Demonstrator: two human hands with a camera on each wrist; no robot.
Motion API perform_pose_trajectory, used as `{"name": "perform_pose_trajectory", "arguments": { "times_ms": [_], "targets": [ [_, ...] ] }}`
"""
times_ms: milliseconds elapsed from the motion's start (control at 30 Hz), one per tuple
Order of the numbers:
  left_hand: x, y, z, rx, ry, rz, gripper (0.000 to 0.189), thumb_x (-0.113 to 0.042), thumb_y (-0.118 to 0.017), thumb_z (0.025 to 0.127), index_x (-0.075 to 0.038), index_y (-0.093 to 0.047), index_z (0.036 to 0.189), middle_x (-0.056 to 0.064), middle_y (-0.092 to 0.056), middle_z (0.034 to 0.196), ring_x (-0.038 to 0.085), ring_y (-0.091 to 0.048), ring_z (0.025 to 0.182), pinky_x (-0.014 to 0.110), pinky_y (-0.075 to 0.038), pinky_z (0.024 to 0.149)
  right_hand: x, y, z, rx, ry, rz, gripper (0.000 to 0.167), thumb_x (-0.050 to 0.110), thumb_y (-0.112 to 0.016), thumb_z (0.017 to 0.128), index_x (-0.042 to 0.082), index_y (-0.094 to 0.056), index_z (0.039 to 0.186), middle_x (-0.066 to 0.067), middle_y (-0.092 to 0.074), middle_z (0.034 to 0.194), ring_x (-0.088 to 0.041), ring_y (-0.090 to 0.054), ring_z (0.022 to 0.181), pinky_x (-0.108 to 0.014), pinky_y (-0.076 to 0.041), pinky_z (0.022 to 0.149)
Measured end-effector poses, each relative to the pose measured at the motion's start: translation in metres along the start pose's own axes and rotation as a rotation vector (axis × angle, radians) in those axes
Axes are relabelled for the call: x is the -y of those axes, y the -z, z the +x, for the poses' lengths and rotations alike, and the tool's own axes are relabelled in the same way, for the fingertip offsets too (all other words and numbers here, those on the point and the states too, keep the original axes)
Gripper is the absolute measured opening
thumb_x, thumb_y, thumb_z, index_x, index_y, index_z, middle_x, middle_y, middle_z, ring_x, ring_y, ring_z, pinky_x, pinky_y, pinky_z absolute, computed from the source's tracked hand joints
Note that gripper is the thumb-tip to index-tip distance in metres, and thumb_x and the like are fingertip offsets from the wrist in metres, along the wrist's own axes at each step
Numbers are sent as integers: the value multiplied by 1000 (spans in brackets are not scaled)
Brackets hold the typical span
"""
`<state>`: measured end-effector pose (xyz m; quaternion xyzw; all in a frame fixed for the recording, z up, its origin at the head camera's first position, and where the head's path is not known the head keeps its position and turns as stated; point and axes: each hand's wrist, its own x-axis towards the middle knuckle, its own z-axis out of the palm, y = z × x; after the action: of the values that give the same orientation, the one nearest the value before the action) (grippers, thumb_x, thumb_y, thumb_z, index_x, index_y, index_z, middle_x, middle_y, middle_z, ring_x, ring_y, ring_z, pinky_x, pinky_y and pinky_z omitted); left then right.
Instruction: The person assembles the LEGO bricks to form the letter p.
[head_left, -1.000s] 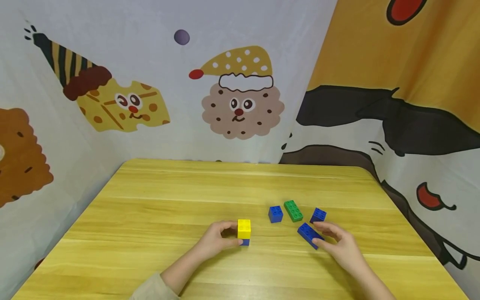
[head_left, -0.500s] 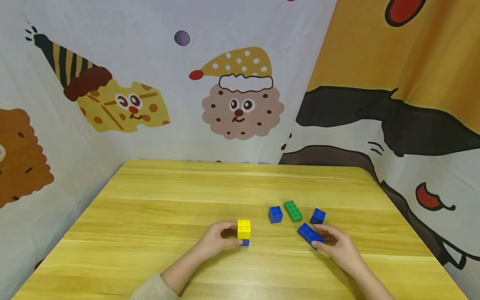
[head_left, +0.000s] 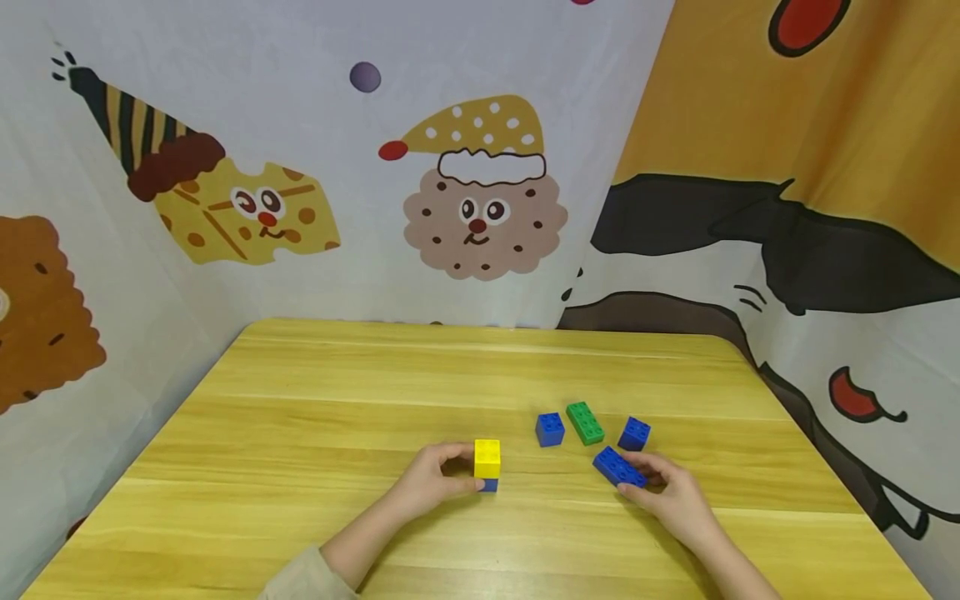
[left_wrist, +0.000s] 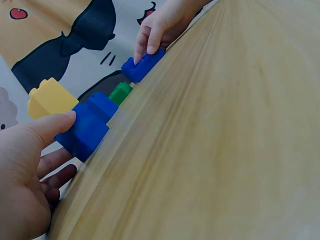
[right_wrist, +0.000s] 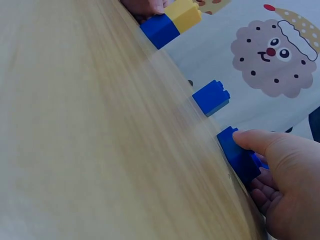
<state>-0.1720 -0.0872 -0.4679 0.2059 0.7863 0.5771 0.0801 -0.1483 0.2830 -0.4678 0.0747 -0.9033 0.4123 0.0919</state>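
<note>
My left hand (head_left: 432,482) holds a small stack from its left side: a yellow building block (head_left: 487,459) on top of a blue building block (left_wrist: 85,134). The stack stands upright on the table, and the left thumb presses the blue lower part. On the right, my right hand (head_left: 673,498) pinches a long blue building block (head_left: 618,467), thumb on its near side and fingers on the far side. In the right wrist view the thumb lies across this long block's side, with part of it hidden behind the hand.
Beyond the hands lie a square blue block (head_left: 550,430), a long green block (head_left: 585,422) and another square blue block (head_left: 635,433) just behind the right hand. The wooden table (head_left: 315,383) ends at a cartoon-printed curtain (head_left: 300,100).
My right fingers have closed in on the long blue block, and the thumb has slid left along its near side. The left hand and its stack have stayed in place.
</note>
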Motion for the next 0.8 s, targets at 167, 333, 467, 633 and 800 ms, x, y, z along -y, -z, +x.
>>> {"name": "perform_pose_trajectory", "arguments": {
  "times_ms": [167,333,467,633,800],
  "targets": [
    [2,0,0,0,2,10,42,-21,-79,80,-9,-66,118,-1,-66,111,22,-57,104,46,-41,92,1,-1,0,-2,-17,0,42,15,-81,77,6,-68,115,-2,-66,99,-12,-58,87,-25,-49,72],
    [-4,-1,-1,-2,7,3,40,-14,-77,81,-5,-65,118,3,-66,111,26,-56,105,48,-41,92,3,0,-1,1,-28,6,39,13,-80,77,7,-68,114,-3,-66,99,-13,-58,88,-26,-49,72],
    [-22,0,-6,-3,6,-5,39,-10,-76,81,-1,-64,117,7,-66,110,31,-56,104,50,-41,92,4,0,0,-2,-28,1,37,10,-80,78,7,-68,113,-3,-66,99,-13,-59,87,-25,-49,71],
    [-34,2,-10,-5,-12,9,39,-11,-76,82,1,-64,117,7,-65,110,31,-56,104,50,-41,91,6,-2,-1,-22,16,5,35,6,-79,77,7,-70,110,-3,-66,99,-11,-58,84,-25,-50,68],
    [-34,2,-9,-3,-8,1,38,-11,-76,82,0,-65,116,7,-66,109,31,-57,104,50,-41,92,8,-5,-2,-29,66,34,36,1,-78,76,8,-70,110,-3,-66,102,-8,-58,84,-25,-50,66]
  ]
}}
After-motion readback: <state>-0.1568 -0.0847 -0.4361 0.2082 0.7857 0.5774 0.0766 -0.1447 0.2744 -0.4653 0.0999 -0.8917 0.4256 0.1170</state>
